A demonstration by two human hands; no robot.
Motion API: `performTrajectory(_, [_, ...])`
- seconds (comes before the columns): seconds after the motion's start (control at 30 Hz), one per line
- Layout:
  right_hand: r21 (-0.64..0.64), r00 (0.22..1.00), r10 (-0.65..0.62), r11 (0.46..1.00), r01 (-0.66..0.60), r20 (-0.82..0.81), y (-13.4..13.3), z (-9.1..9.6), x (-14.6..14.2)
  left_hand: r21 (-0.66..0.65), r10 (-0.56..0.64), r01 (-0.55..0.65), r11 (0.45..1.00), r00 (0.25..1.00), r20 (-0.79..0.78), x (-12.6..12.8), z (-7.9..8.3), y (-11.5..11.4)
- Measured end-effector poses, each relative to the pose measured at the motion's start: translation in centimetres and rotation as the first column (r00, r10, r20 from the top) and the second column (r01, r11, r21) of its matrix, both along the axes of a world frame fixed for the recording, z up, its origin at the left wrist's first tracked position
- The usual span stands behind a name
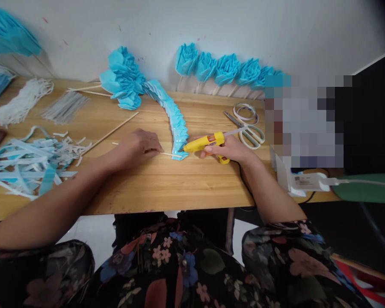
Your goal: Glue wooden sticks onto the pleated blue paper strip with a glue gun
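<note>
Tabletop of wood crosses the middle of the frame. Blue pleated strip curves from upper centre down to the centre. Right of its lower end, the right hand wraps round a yellow glue gun, nozzle at that end. At left, the left hand pinches a thin stick, tip over the strip.

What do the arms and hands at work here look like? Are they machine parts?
No, they are a person's. The left hand and right hand wear no gloves, and the left forearm and right forearm are uncovered. Loose black left sleeve and right sleeve carry a floral print; pink and blue flowers show on the right.
</note>
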State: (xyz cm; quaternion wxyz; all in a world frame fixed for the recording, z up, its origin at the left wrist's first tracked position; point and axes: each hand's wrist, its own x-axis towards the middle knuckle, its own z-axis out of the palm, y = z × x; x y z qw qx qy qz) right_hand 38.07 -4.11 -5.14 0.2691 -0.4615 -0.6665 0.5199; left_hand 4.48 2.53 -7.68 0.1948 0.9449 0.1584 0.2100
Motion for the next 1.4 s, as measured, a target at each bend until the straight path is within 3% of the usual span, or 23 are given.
performTrajectory(0.27, [-0.054,0.971,-0.157,0.987,0.15,-0.182,0.3,-0.3,1.1,-0.032,0.03,-0.031,0.999,0.999,-0.026,0.0,-0.5,0.2])
performTrajectory(0.53, [-0.084,0.975,-0.142,0.988,0.13,-0.172,0.2,-0.5,0.7,-0.027,0.015,-0.014,1.0,0.999,0.035,0.0,-0.7,0.3])
performTrajectory(0.63, [-0.115,0.935,-0.272,0.961,0.251,-0.228,0.5,-0.8,0.5,-0.038,0.037,-0.037,0.999,0.999,-0.006,0.0,-0.5,0.2])
performTrajectory(0.8, [-0.181,0.804,-0.483,0.876,0.448,-0.346,1.0,-0.7,0.6,-0.058,0.015,-0.018,0.998,0.999,-0.049,0.0,0.3,0.1])
performTrajectory(0.93, [-0.192,0.774,-0.479,0.877,0.44,-0.414,0.9,0.0,0.5,-0.079,0.011,-0.015,0.997,0.998,-0.056,-0.1,0.4,0.2])
performTrajectory(1.1, [-0.179,0.782,-0.492,0.87,0.46,-0.383,0.8,0.5,0.2,-0.084,0.014,-0.019,0.996,0.998,-0.054,-0.3,0.1,0.2])
performTrajectory(1.4, [-0.142,0.794,-0.448,0.892,0.429,-0.412,0.9,0.1,0.5,-0.093,0.016,-0.021,0.995,0.999,-0.052,-0.2,0.1,0.2])
